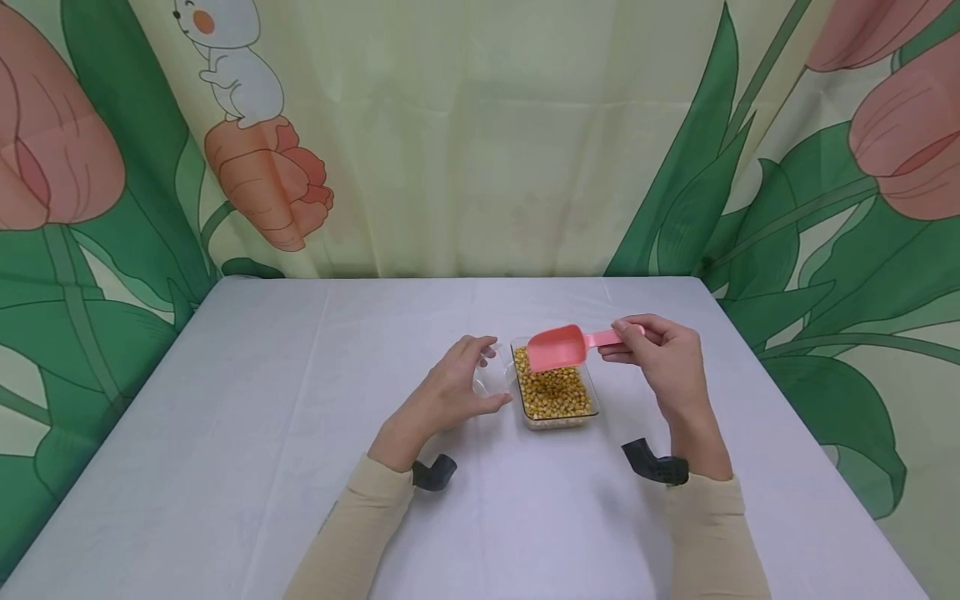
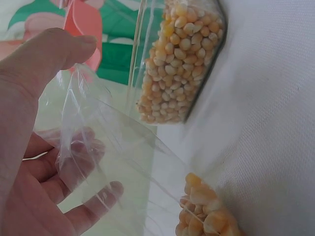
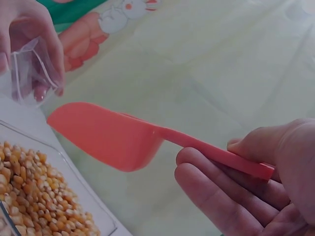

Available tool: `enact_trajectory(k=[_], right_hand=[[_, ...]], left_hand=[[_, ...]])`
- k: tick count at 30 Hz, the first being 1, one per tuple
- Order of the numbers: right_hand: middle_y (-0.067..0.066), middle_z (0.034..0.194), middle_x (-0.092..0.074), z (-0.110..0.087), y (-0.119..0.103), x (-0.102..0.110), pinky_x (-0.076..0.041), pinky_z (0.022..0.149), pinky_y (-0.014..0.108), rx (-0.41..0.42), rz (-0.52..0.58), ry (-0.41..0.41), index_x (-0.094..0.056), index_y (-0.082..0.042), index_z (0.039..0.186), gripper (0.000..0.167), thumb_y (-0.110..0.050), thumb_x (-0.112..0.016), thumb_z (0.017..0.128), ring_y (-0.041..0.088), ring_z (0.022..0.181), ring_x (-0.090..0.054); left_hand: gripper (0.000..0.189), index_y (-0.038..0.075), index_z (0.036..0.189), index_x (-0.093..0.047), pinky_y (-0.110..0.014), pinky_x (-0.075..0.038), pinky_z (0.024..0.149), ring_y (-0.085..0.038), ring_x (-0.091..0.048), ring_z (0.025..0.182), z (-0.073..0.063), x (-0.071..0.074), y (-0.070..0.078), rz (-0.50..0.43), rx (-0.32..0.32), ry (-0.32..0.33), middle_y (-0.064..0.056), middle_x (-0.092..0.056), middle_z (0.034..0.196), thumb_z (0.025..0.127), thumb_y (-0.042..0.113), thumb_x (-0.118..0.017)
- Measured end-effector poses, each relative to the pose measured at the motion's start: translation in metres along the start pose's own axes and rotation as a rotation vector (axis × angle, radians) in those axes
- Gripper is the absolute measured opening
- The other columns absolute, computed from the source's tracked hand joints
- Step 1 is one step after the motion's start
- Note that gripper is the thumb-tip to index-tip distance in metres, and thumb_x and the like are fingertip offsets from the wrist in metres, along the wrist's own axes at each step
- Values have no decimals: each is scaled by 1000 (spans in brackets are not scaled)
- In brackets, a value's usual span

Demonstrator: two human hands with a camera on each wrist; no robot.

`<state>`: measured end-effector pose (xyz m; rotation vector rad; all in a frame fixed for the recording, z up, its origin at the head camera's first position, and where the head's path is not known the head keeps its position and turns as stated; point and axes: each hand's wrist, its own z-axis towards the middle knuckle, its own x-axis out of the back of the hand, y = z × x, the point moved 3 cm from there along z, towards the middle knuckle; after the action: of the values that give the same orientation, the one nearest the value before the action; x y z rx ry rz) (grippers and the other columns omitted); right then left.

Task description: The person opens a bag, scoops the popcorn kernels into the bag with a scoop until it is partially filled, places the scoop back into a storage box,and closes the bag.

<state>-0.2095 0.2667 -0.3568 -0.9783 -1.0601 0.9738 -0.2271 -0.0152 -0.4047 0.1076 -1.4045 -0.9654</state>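
The right hand [image 1: 666, 357] pinches the pink plastic scoop [image 1: 558, 348] over the clear rectangular container [image 1: 560, 422] of golden corn kernels [image 1: 553, 398] as the left hand [image 1: 452, 385] curls round the transparent plastic bag [image 2: 128, 142] alongside, seemingly keeping its mouth spread.

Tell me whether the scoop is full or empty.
The scoop in the right hand is empty: the head view shows its bare pink inside, above the corn.

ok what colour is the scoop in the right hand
The scoop is coral pink, best seen in the right wrist view.
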Motion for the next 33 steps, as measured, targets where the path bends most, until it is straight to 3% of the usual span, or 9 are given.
enact_trajectory(k=[15, 25, 33], right_hand=[[-6, 84, -73, 2, 5, 6, -57, 75, 19, -57, -119, 36, -64, 4, 119, 42, -31, -63, 96, 9, 74, -75], [20, 102, -71, 1, 6, 5, -57, 72, 18, -83, -230, 59, -65, 2, 120, 40, -31, -62, 97, 4, 73, -73], [24, 103, -71, 0, 2, 3, -56, 70, 16, -61, -296, 66, -66, 2, 118, 36, -28, -61, 98, 2, 71, -72]], left_hand=[[81, 11, 145, -42, -33, -53, 96, -18, -58, 114, 0, -2, -3, -8, 12, -13, -3, -56, 125, 79, 33, -82], [80, 10, 144, -42, -35, -53, 95, -18, -59, 114, 1, -3, -3, -8, 8, -19, -4, -56, 124, 79, 34, -82], [80, 7, 143, -44, -36, -53, 94, -20, -59, 113, 2, -2, -2, -13, -10, -10, -7, -58, 124, 78, 32, -82]])
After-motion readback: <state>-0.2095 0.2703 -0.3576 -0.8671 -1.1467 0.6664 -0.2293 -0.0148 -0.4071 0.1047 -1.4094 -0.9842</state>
